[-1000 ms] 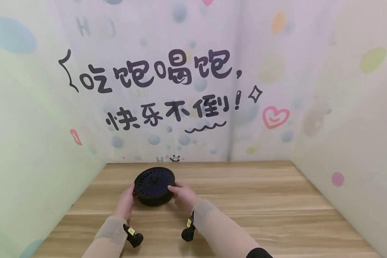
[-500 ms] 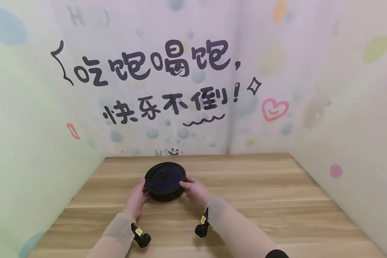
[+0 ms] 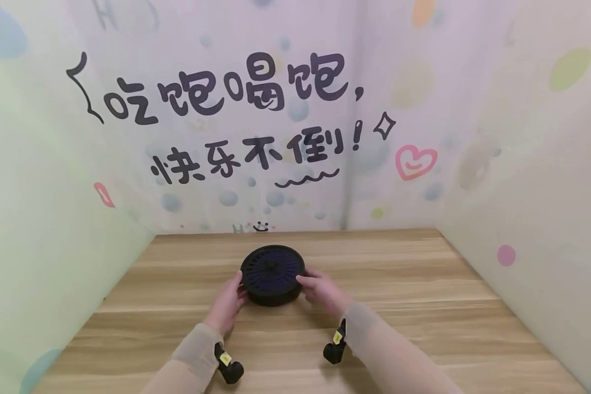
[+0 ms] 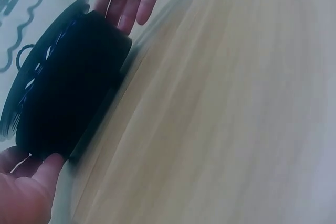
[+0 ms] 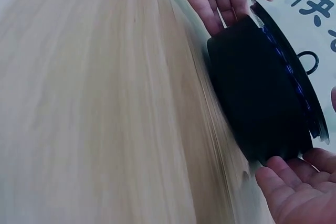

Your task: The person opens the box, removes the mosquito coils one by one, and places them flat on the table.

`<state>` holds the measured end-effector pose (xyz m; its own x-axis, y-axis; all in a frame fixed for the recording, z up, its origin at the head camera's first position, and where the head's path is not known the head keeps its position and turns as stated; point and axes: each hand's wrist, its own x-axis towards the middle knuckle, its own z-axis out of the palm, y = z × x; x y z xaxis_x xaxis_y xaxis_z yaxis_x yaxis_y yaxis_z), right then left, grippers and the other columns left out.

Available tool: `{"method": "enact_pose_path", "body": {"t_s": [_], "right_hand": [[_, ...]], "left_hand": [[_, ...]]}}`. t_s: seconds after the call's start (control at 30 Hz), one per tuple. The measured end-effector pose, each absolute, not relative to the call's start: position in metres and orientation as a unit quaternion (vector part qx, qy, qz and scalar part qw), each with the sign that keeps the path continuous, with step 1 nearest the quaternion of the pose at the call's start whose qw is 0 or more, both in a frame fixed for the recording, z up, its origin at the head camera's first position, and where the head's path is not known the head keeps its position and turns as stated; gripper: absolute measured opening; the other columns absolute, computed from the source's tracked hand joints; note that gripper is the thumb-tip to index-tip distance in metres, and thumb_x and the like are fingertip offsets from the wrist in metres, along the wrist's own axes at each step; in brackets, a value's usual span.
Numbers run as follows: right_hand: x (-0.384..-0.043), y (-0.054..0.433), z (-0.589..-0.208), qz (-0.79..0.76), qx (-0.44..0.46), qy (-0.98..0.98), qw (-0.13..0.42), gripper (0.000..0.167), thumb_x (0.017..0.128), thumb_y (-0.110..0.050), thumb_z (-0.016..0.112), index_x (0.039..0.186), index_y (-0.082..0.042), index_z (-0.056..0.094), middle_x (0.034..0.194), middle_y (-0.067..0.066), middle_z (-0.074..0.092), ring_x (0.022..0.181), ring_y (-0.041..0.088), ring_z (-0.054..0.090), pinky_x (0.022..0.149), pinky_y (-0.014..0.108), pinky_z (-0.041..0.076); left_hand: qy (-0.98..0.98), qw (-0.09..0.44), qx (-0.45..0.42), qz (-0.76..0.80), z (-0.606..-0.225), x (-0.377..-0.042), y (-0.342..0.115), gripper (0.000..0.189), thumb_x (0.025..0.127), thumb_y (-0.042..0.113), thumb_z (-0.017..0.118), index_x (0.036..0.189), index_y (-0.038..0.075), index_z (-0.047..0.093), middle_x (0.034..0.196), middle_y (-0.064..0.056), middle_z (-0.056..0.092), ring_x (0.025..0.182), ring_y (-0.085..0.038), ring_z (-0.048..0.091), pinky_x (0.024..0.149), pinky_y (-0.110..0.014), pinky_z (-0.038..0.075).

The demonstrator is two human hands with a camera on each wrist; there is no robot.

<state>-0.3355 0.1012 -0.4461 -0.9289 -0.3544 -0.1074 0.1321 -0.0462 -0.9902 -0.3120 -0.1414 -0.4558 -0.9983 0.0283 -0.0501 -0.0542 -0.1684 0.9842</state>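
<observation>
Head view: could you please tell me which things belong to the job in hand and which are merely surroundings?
Part of the job:
round black object with a slotted top
left hand and right hand, holding its sides

Merely around:
wooden table
lettered back wall
wrist cameras, only worn

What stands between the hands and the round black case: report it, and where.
Nothing visible. The left hand and the right hand hold opposite sides of the round black case, with no other object between them and it.
</observation>
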Motion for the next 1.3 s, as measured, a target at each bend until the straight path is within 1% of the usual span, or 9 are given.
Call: {"method": "enact_pose_path", "body": {"t_s": [0.1,0.27,0.43,0.67,0.8,0.9,1.07,1.17,1.3], "right_hand": [[-0.332,0.112,-0.446,-0.718,-0.081,0.671,0.167,0.066,0.097,-0.019,0.055,0.148,0.008,0.023,0.15,0.029,0.028,0.135,0.045,0.032,0.109,0.057,0.025],[-0.327,0.129,-0.446,-0.718,-0.068,0.673,0.163,0.069,0.097,-0.021,0.056,0.149,0.007,0.02,0.15,0.029,0.027,0.135,0.044,0.032,0.11,0.055,0.025],[-0.321,0.145,-0.449,-0.722,-0.046,0.674,0.148,0.068,0.096,-0.021,0.058,0.149,0.004,0.024,0.15,0.026,0.031,0.135,0.042,0.033,0.11,0.053,0.027],[-0.309,0.163,-0.455,-0.739,-0.034,0.662,0.125,0.063,0.098,-0.017,0.053,0.148,0.007,0.024,0.147,0.028,0.034,0.134,0.042,0.034,0.11,0.053,0.027],[-0.301,0.168,-0.456,-0.746,-0.021,0.657,0.105,0.06,0.097,-0.015,0.053,0.146,0.007,0.028,0.145,0.028,0.038,0.132,0.042,0.038,0.109,0.052,0.029],[-0.297,0.17,-0.456,-0.752,-0.015,0.652,0.095,0.057,0.096,-0.014,0.053,0.145,0.007,0.032,0.145,0.027,0.039,0.131,0.041,0.04,0.109,0.051,0.03],[-0.292,0.174,-0.459,-0.745,-0.027,0.66,0.091,0.062,0.095,-0.019,0.057,0.147,0.004,0.032,0.149,0.023,0.034,0.133,0.039,0.038,0.11,0.05,0.03],[-0.289,0.174,-0.461,-0.738,-0.036,0.668,0.088,0.067,0.094,-0.024,0.058,0.148,0.004,0.028,0.152,0.023,0.03,0.135,0.039,0.036,0.11,0.049,0.029],[-0.286,0.174,-0.462,-0.743,-0.033,0.663,0.082,0.067,0.095,-0.022,0.057,0.149,0.004,0.026,0.154,0.022,0.025,0.136,0.037,0.034,0.111,0.049,0.028]], "left_hand": [[0.646,0.029,0.0,0.763,-0.457,-0.31,-0.131,0.063,0.106,0.036,0.03,0.145,-0.012,0.023,0.149,-0.03,0.028,0.136,-0.042,0.031,0.112,-0.05,0.027],[0.642,0.028,0.019,0.766,-0.459,-0.305,-0.114,0.062,0.106,0.034,0.033,0.144,-0.013,0.024,0.148,-0.031,0.028,0.136,-0.042,0.03,0.112,-0.05,0.027],[0.633,0.031,0.019,0.773,-0.462,-0.301,-0.099,0.061,0.105,0.034,0.034,0.142,-0.014,0.024,0.146,-0.031,0.031,0.134,-0.042,0.033,0.111,-0.05,0.028],[0.635,0.035,0.026,0.771,-0.463,-0.295,-0.079,0.062,0.105,0.034,0.035,0.141,-0.015,0.028,0.145,-0.031,0.034,0.134,-0.042,0.035,0.109,-0.05,0.031],[0.627,0.034,0.026,0.778,-0.462,-0.289,-0.071,0.059,0.105,0.031,0.035,0.142,-0.015,0.027,0.145,-0.031,0.033,0.132,-0.041,0.036,0.109,-0.05,0.032],[0.623,0.035,0.024,0.781,-0.461,-0.285,-0.067,0.06,0.105,0.029,0.034,0.144,-0.015,0.022,0.147,-0.032,0.029,0.134,-0.042,0.033,0.109,-0.051,0.031],[0.619,0.037,0.02,0.784,-0.462,-0.28,-0.062,0.064,0.105,0.03,0.034,0.145,-0.016,0.015,0.151,-0.032,0.019,0.137,-0.044,0.026,0.111,-0.051,0.028],[0.616,0.034,0.018,0.787,-0.463,-0.277,-0.059,0.064,0.104,0.03,0.035,0.145,-0.016,0.016,0.151,-0.032,0.019,0.138,-0.044,0.026,0.111,-0.051,0.028],[0.618,0.032,0.017,0.786,-0.464,-0.274,-0.056,0.063,0.104,0.03,0.035,0.145,-0.015,0.017,0.152,-0.031,0.02,0.138,-0.043,0.025,0.111,-0.051,0.028]]}}
